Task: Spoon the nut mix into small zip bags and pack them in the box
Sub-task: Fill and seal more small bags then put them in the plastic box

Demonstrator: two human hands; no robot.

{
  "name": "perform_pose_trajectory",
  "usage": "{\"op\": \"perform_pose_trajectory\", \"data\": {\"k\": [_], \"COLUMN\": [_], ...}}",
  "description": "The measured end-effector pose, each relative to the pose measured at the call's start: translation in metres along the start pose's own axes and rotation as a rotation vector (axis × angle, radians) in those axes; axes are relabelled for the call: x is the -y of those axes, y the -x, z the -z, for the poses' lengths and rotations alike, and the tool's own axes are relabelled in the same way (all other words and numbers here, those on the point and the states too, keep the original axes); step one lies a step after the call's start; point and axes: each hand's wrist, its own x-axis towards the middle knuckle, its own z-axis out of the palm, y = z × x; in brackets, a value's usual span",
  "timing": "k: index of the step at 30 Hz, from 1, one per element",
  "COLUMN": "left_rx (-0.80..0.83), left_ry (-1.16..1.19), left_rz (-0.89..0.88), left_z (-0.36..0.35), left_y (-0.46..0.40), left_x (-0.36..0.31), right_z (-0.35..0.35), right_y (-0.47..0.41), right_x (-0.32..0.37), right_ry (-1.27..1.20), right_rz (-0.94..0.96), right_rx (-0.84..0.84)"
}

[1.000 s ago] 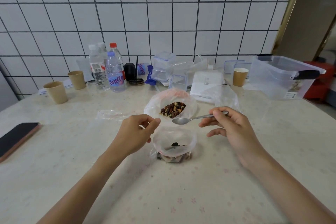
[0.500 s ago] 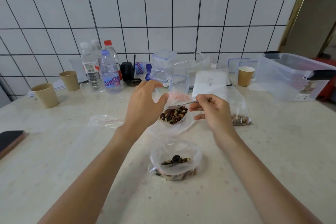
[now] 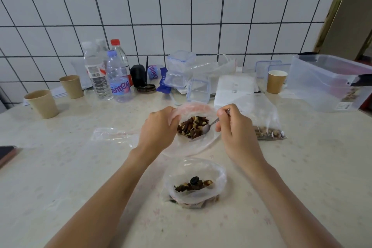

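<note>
While the spoon dips: the scoop is on, and everything hangs on the short trip back toward the body.
Left hand (image 3: 159, 127): curled round the near-left rim of the big bag (image 3: 193, 147), pinching the film to hold its mouth wide.
Nut mix (image 3: 192, 127): a dark heap in the middle of that bag, right between the two hands.
Spoon (image 3: 209, 126): bowl down at the right edge of the heap, handle slanting up and right into the grip.
Right hand (image 3: 233, 125): fingers closed on the handle, nearer the load than the left.
Small zip bag (image 3: 194, 183): standing open on the table (image 3: 60, 167), straight toward the body from the spoon, a thin layer of nuts inside.
Filled bag (image 3: 265, 127): lying flat just right of the right hand.
Box (image 3: 330, 82): clear tub, far right, well apart; contents hard to make out.
</note>
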Motion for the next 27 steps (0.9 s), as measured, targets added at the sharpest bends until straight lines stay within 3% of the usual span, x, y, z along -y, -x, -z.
{"op": "perform_pose_trajectory", "data": {"k": [7,19,27], "left_rx": [-0.13,-0.096,-0.063], "left_ry": [0.072,0.105,0.159], "left_rz": [-0.165,-0.161,-0.191], "left_z": [-0.003,-0.009,-0.009], "left_y": [0.006,0.003,0.005], "left_x": [-0.004,-0.003,-0.003], "right_z": [-0.009,-0.025,-0.041], "right_y": [0.004,0.005,0.009], "right_x": [-0.005,-0.011,-0.01], "right_ry": [-0.033,-0.502,-0.606], "right_rz": [-0.042,-0.416,-0.443], "right_rx": [-0.04,-0.048,-0.07]}}
